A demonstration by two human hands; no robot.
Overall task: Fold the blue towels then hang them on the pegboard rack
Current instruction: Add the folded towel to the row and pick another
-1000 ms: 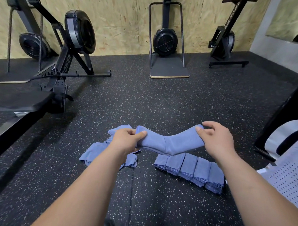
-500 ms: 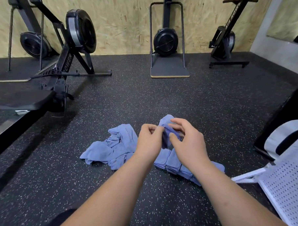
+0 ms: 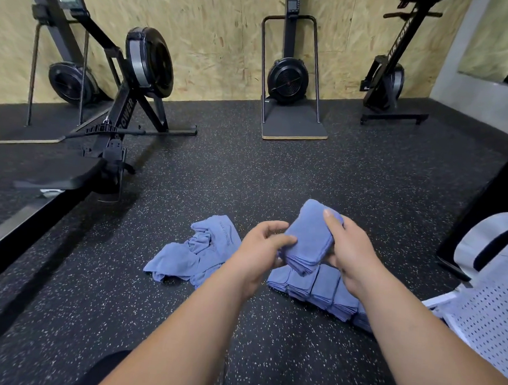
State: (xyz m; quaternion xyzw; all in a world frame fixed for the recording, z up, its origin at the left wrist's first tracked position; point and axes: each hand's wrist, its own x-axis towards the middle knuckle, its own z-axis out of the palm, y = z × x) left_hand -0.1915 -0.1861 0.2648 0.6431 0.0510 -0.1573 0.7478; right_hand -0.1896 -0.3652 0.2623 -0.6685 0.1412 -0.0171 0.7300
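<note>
A folded blue towel [image 3: 310, 238] is held above the floor between both hands. My left hand [image 3: 262, 251] grips its left edge, thumb on top. My right hand [image 3: 349, 254] holds its right side with the fingers laid over the top. Below them a row of several folded blue towels [image 3: 324, 288] lies on the black rubber floor. A loose heap of unfolded blue towels [image 3: 198, 251] lies to the left of the row. The white pegboard rack [image 3: 486, 321] lies at the lower right.
A rowing machine [image 3: 125, 105] stretches along the left, its rail running toward me. Two more black machines [image 3: 287, 77] stand upright against the wooden back wall. A black panel [image 3: 485, 208] leans at the right, above the rack.
The towel was stretched out long between my hands; they came together, doubling it up, and it is now a compact folded block held in both hands.
</note>
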